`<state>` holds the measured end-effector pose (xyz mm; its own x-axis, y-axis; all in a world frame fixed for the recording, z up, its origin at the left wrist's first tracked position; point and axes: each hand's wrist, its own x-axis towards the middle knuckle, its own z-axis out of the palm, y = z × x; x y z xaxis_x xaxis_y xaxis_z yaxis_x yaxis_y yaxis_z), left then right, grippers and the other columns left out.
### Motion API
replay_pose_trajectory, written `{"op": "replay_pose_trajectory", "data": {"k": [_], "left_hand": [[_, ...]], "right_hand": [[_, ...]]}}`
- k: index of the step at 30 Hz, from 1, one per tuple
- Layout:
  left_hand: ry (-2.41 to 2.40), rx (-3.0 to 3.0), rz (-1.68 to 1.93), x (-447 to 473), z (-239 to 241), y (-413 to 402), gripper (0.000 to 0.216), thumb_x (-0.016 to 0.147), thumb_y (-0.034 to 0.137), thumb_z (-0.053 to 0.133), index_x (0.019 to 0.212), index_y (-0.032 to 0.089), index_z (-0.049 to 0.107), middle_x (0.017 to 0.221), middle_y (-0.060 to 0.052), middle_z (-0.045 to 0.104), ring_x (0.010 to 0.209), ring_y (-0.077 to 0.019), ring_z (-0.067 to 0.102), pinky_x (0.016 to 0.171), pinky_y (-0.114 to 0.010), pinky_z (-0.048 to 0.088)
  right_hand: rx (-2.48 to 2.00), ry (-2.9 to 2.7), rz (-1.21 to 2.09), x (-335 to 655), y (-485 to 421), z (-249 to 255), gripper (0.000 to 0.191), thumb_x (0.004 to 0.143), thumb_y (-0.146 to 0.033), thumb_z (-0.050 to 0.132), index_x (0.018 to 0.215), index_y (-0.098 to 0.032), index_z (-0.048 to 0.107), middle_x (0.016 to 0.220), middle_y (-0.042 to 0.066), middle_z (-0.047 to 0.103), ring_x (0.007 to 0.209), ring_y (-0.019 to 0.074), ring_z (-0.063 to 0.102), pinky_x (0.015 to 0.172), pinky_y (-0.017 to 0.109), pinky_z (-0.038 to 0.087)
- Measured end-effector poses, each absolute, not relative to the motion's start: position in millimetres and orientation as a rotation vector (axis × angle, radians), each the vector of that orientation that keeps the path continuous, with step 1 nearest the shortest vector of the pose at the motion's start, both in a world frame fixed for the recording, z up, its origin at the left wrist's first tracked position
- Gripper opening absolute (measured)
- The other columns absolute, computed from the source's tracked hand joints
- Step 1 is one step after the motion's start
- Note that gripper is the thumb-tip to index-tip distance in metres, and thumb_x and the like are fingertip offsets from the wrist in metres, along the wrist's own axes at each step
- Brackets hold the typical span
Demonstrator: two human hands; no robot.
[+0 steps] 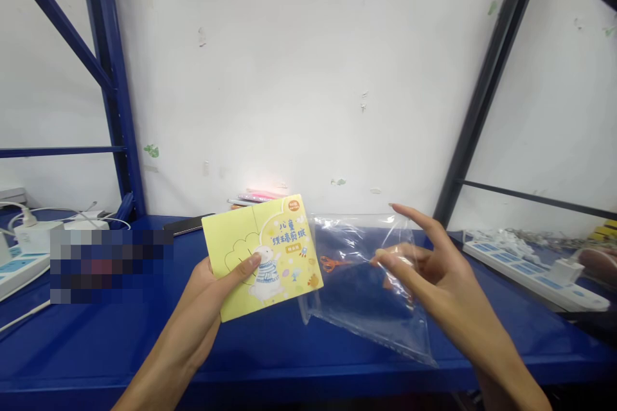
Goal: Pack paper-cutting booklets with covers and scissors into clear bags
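My left hand [216,289] grips a yellow children's paper-cutting pack [289,270], its thumb pressed on the front beside a white cartoon animal in a striped scarf. To the right, my right hand [429,270] pinches a clear plastic bag [361,314] between thumb and a finger, with the index finger raised. Small scissors with orange handles [328,263] show through the bag's film. The left edge of the bag touches or lies behind the right edge of the pack; I cannot tell which.
On the blue table [270,359], a white power strip [535,276] lies at the right and another power strip [24,270] with plugs at the left. Pinkish packets [260,196] and a dark flat object [187,225] lie behind the pack. Blue metal posts [116,90] flank the wall.
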<state>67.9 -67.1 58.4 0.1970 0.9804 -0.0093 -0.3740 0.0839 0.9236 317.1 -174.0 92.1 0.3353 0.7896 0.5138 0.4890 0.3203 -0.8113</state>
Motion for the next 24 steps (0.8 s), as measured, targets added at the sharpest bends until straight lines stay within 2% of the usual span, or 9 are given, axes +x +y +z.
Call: {"op": "replay_pose_trajectory", "data": {"k": [5,10,15,21,24], "left_hand": [[0.781,1.045,1.119,61.7,58.3,-64.8,0.083,0.07,0.036,0.09,0.144,0.014,0.057,0.12,-0.018,0.077,0.098,-0.0362,0.078,0.081,-0.041,0.067],[0.805,1.073,1.08,59.8,61.1,-62.9,0.076,0.069,0.031,0.091,0.137,0.013,0.063,0.118,-0.018,0.078,0.096,-0.0354,0.078,0.073,-0.036,0.068],[0.803,1.068,1.047,59.4,61.0,-61.3,0.076,0.066,0.03,0.092,0.135,0.012,0.065,0.115,-0.02,0.078,0.094,-0.0375,0.079,0.071,-0.039,0.068],[0.749,1.095,1.016,59.7,60.8,-62.8,0.069,0.07,0.032,0.09,0.132,0.013,0.067,0.11,-0.018,0.08,0.092,-0.036,0.079,0.073,-0.038,0.068],[0.712,1.106,1.014,60.9,63.3,-65.1,0.069,0.07,0.034,0.09,0.132,0.014,0.067,0.106,-0.018,0.081,0.09,-0.0359,0.08,0.071,-0.038,0.068]], "right_hand": [[-1.247,-1.255,0.28,321.1,-169.5,90.7,0.063,0.091,-0.047,0.071,0.147,-0.033,0.045,0.074,0.0,0.072,0.067,0.0239,0.072,0.043,0.029,0.053],[-1.228,-1.317,0.239,327.9,-165.8,88.3,0.065,0.093,-0.049,0.068,0.15,-0.031,0.042,0.076,0.001,0.073,0.07,0.0256,0.076,0.054,0.037,0.062],[-1.238,-1.325,0.266,330.4,-163.6,87.8,0.068,0.091,-0.05,0.07,0.15,-0.031,0.042,0.084,0.004,0.076,0.063,0.0238,0.073,0.041,0.032,0.053],[-1.205,-1.315,0.287,329.6,-160.8,86.2,0.06,0.094,-0.043,0.068,0.148,-0.028,0.045,0.084,0.002,0.077,0.061,0.0185,0.072,0.061,0.033,0.057],[-1.207,-1.342,0.356,333.9,-158.8,84.4,0.066,0.092,-0.044,0.07,0.15,-0.029,0.041,0.084,0.002,0.076,0.058,0.0172,0.07,0.061,0.033,0.058]]}}
